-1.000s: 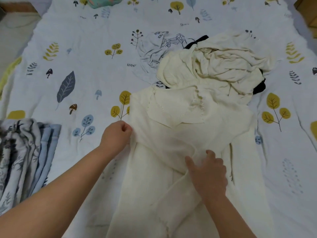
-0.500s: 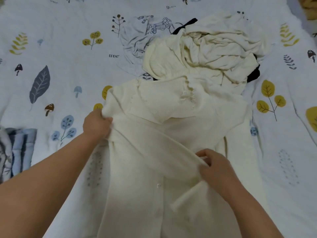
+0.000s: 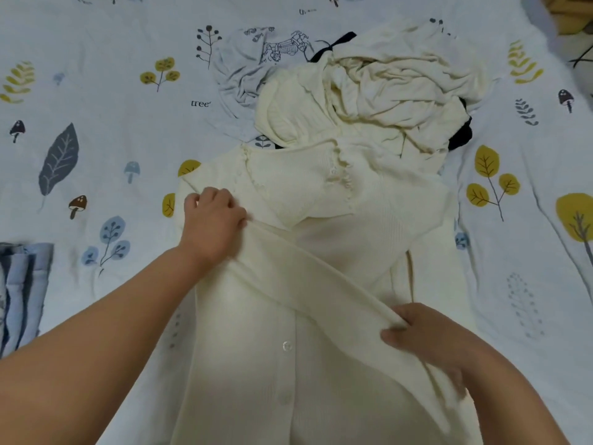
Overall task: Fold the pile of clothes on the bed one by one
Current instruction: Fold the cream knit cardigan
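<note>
Left hand [image 3: 213, 221] sits at the shoulder of a cream ribbed-knit button-front cardigan [image 3: 321, 284], fingers curled down onto the fabric, gripping the top end of the sleeve. Right hand [image 3: 426, 335] lower and to the right, fingers and thumb pinching the cuff end of the same long cream sleeve [image 3: 308, 274]. Sleeve runs taut and diagonal across the cardigan's chest, shoulder to cuff, between the two hands. Cardigan laid flat, front up, collar away from the person, small clear button [image 3: 287, 346] showing on the placket.

Head view, farther up the bed: pile of crumpled cream garments [image 3: 385, 88] touching the cardigan's collar edge; pale grey printed T-shirt [image 3: 253, 62] beside it to the left; bits of black fabric [image 3: 460, 136] poking out from under the pile. All of it on a white bedsheet with yellow trees, grey leaves and small mushrooms [image 3: 96, 139]. Folded blue-and-grey striped cloth [image 3: 22, 290] at the left edge, well apart from the cardigan.
</note>
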Demonstrator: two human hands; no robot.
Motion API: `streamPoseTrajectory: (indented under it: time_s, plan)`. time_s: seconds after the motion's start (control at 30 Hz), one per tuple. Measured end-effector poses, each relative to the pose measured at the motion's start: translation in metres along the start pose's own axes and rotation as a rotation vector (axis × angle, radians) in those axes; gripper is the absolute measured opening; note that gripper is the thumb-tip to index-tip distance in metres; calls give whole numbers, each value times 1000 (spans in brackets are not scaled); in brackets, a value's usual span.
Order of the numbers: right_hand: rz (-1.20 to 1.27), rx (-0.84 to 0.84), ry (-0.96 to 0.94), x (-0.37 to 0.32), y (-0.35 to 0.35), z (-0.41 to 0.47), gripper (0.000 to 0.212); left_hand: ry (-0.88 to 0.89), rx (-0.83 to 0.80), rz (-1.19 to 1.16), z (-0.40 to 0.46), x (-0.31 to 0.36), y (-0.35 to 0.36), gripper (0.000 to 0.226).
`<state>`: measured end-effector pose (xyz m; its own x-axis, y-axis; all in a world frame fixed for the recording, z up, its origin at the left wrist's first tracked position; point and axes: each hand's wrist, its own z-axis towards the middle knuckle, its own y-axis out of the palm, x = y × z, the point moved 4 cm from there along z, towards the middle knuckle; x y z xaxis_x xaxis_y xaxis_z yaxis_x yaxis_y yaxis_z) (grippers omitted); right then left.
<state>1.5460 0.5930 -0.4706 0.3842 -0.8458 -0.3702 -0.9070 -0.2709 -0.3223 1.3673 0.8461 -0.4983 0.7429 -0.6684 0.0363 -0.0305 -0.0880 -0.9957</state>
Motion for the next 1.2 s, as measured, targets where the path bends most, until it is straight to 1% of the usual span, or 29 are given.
streamPoseTrajectory:
  time_s: [0.03, 0.07, 0.1, 0.13, 0.17, 0.2, 0.23, 0.27, 0.33, 0.43, 0.5, 0.53, 0.6, 0.63, 0.67, 0.7, 0.77, 0.8, 0.83, 0.87, 0.93, 1.0, 1.07, 1.13, 1.17, 1.2]
  plan:
    - [-68, 52, 60, 5, -3, 2, 9, -15, 37, 3, 0, 2, -4, 11]
    - [-208, 176, 130, 8, -4, 5, 21, -17, 69, -1, -2, 7, -7, 13]
    - [-372, 368, 172, 5, -4, 5, 31, -16, 88, -6, -5, 14, -6, 21]
    - [-486, 581, 148, -2, -3, 5, 39, -9, 100, -13, -8, 22, -4, 33]
    - [-534, 773, 67, -11, 2, 7, 47, -1, 103, -24, -12, 33, -1, 43]
    - [-521, 934, -49, -19, 8, 9, 54, 6, 105, -34, -17, 44, 2, 47]
    - [-478, 1039, -173, -25, 15, 13, 58, 10, 87, -50, -23, 55, 6, 49]
    - [-457, 1041, -261, -28, 25, 20, 58, 14, 49, -59, -29, 65, 11, 53]
    - [-540, 905, -350, -24, 48, 39, 57, 61, -58, -51, -46, 78, 31, 62]
    - [-675, 706, -374, -9, 68, 57, 61, 112, -205, -22, -65, 78, 61, 68]
    - [-682, 645, -372, -10, 62, 59, 59, 101, -242, -40, -66, 77, 66, 72]
    - [-646, 668, -396, -14, 54, 56, 55, 76, -260, -53, -64, 79, 63, 73]
    - [-456, 838, -442, -18, 31, 41, 43, 47, -256, -44, -62, 90, 53, 72]
    - [-336, 947, -425, -15, 17, 32, 36, 59, -257, -31, -63, 98, 47, 68]
    - [-235, 1040, -364, -8, 3, 22, 31, 81, -257, -31, -65, 108, 42, 64]
    - [-165, 1065, -247, 3, -10, 16, 32, 115, -250, -43, -67, 118, 38, 61]
    - [-85, 977, 75, 33, -29, 9, 45, 198, -230, -57, -74, 140, 32, 59]
    - [-32, 889, 238, 50, -33, 8, 44, 239, -238, -70, -78, 150, 31, 59]
    - [17, 789, 360, 67, -34, 10, 40, 279, -243, -78, -83, 161, 32, 58]
    - [48, 693, 420, 79, -33, 11, 37, 316, -269, -83, -88, 171, 34, 58]
    - [82, 555, 414, 92, -30, 8, 33, 361, -328, -98, -96, 186, 40, 57]
    - [122, 510, 357, 100, -31, 4, 30, 368, -373, -90, -101, 193, 46, 56]
    - [121, 547, 301, 101, -40, -6, 25, 350, -375, -116, -102, 195, 44, 56]
    - [81, 622, 265, 96, -53, -21, 16, 335, -313, -160, -100, 198, 35, 51]
    - [64, 667, 234, 91, -60, -30, 14, 326, -345, -156, -98, 199, 34, 48]
    - [50, 703, 199, 82, -65, -41, 12, 303, -381, -204, -97, 199, 31, 46]
